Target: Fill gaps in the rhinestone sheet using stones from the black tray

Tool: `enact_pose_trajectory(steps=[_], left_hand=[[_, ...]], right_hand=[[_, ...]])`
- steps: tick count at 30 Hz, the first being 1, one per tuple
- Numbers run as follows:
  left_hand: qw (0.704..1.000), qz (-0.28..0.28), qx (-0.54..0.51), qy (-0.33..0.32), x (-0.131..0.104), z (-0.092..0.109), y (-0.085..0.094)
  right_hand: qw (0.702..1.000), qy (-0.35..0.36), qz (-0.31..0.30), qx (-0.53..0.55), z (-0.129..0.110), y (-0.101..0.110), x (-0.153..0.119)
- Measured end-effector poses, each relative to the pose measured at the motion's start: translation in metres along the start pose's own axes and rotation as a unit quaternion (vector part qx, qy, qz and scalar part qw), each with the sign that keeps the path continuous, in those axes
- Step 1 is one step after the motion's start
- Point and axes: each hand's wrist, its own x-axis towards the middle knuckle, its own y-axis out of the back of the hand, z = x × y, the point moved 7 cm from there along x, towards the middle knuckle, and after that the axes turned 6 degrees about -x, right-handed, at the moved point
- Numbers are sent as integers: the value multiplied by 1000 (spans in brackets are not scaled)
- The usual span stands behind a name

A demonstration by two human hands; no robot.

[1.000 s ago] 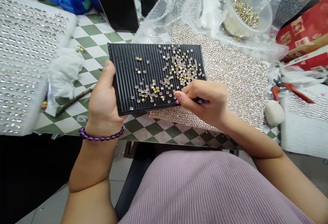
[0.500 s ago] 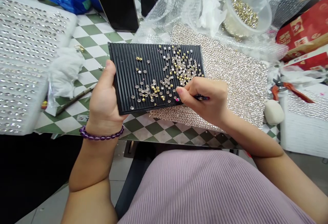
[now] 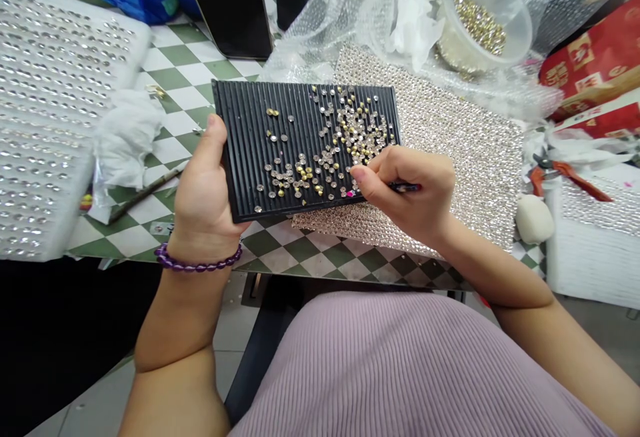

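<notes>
My left hand (image 3: 203,190) grips the left edge of a black ridged tray (image 3: 245,157), thumb on its rim and the other fingers hidden beneath. Loose rhinestones (image 3: 360,130), clear and gold-backed, are scattered over the ridges, thickest at the upper right. Above the tray's lower right corner, my right hand (image 3: 413,190) is closed around a thin, dark pen-like tool (image 3: 406,187). A pink tip shows left of the fingers, close to the tray surface; most of the shaft is hidden in the hand. Under and behind the tray lies a sheet densely covered with rhinestones (image 3: 465,164).
A plastic tub of rhinestones (image 3: 520,30) stands at the back right near bubble wrap (image 3: 313,30). Orange-handled pliers (image 3: 583,180) and a white lump (image 3: 534,219) lie right. White panels with rows of stones (image 3: 55,117) flank the checkered tabletop (image 3: 280,257), with a dark stick (image 3: 145,195) at left.
My right hand has shifted slightly to the right with the pen-like tool. My left hand and the tray are almost unmoved.
</notes>
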Motion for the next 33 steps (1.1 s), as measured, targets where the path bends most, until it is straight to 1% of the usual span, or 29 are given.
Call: enact_pose_trajectory(steps=[8,13,15,18,21,23,26,28,33], left_hand=[[1000,3,-1,9,0,0,1],[1000,10,8,5,1,1,2],[1000,-1,8,5,1,1,0],[999,-31,13,14,-1,1,-5],[999,-44,16,7,-2,1,-6],[999,-46,17,-10,-1,3,-4],[998,-50,25,-30,3,5,1],[998,-51,31,-34,4,5,2],[998,-43,49,-26,2,4,1]], right_hand=[[999,27,-30,-24,-2,-6,0],[1000,20,-20,-9,-2,-5,0],[1000,11,6,11,-4,2,1],[998,1,54,34,-6,19,-2],[996,-4,82,25,-4,35,-13],[997,-10,74,11,3,40,-25],[999,-15,36,-29,16,39,-44],[998,-13,26,-63,23,39,-55],[994,-28,-5,-101,33,36,-64]])
